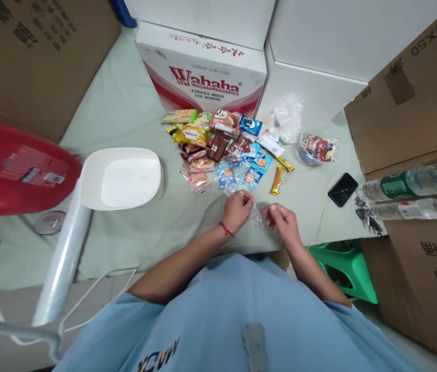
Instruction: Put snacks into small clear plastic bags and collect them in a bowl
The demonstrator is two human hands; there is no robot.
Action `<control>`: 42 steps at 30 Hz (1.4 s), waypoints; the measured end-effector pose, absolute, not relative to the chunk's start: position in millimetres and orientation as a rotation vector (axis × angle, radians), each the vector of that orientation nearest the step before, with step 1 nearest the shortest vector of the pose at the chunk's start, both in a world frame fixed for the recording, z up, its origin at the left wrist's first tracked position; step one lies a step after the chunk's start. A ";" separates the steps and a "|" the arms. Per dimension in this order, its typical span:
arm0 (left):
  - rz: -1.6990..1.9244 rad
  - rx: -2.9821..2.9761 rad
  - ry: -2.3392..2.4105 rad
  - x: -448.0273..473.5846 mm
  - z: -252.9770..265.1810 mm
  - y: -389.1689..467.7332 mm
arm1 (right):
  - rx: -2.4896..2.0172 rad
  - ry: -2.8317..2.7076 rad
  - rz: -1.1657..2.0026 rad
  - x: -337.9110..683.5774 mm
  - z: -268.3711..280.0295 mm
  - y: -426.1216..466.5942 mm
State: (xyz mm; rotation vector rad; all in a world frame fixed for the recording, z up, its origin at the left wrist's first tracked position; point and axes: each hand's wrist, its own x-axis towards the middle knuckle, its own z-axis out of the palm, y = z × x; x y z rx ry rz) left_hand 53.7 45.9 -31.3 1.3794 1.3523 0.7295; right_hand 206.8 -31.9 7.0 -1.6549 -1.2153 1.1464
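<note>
Plastic, clear, thin and crinkled (pixel 256 217), lies between my hands close to the near edge of the surface (pixel 179 227), and my left grip (pixel 237 211) pinches at it, thumb pressed to bent fingers. A red cord bracelet (pixel 226 229) circles that wrist. My right grip (pixel 285 223) is half curled just beside the same film, its thumb and forefinger close together; whether they meet on anything I cannot tell.

Just beyond my left knuckles sit blue packets (pixel 252 176), glossy and puffed, at the near side of a loose heap of wrapped snacks. Shiny brown pouches (pixel 218 145) and a crumpled yellow packet (pixel 189 135) lie deeper in it. A slim yellow bar (pixel 277 180) rests apart, ahead of my right fingers. Farther right, a see-through bag (pixel 318 150) bulges with snacks, near a puffy wad of white plastic (pixel 288 120). To my left stands a smooth white tub (pixel 121 178), a rounded rectangle. Pale green cloth covers the surface, softly creased, and a stiff cardboard carton (pixel 206 77) printed Wahaha stands behind the heap.
</note>
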 end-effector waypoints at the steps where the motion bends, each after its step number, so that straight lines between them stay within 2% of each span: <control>1: 0.728 1.400 1.359 53.7 -30.2 44.6 | -1.717 -1.116 1.094 213.9 6.9 -25.0; 4: 0.729 1.448 1.375 54.8 -28.4 39.9 | -1.802 -1.060 0.987 225.2 0.4 2.4; 8: 0.744 1.459 1.377 55.6 -29.7 34.8 | -1.813 -1.260 1.027 222.9 -8.9 35.9; 15: 0.866 1.308 1.377 51.7 -33.6 38.1 | -1.563 -0.817 1.450 218.4 -5.6 38.8; 19: 0.923 1.158 1.309 57.0 -32.0 38.1 | -1.474 -0.742 1.535 207.6 -0.3 27.9; 28: 1.022 0.769 1.170 27.0 -26.2 30.1 | -1.576 -1.000 1.316 193.6 1.8 17.6; 35: 1.148 0.502 1.196 -54.2 -22.4 7.6 | -1.592 -0.916 1.394 217.6 -9.4 3.0; 39: 1.162 0.501 1.230 -81.3 -22.1 -11.3 | -1.643 -1.229 1.602 243.4 -5.8 2.9; 42: 1.182 0.522 1.257 -84.3 -21.0 -20.6 | -1.692 -1.540 1.433 256.4 5.1 22.7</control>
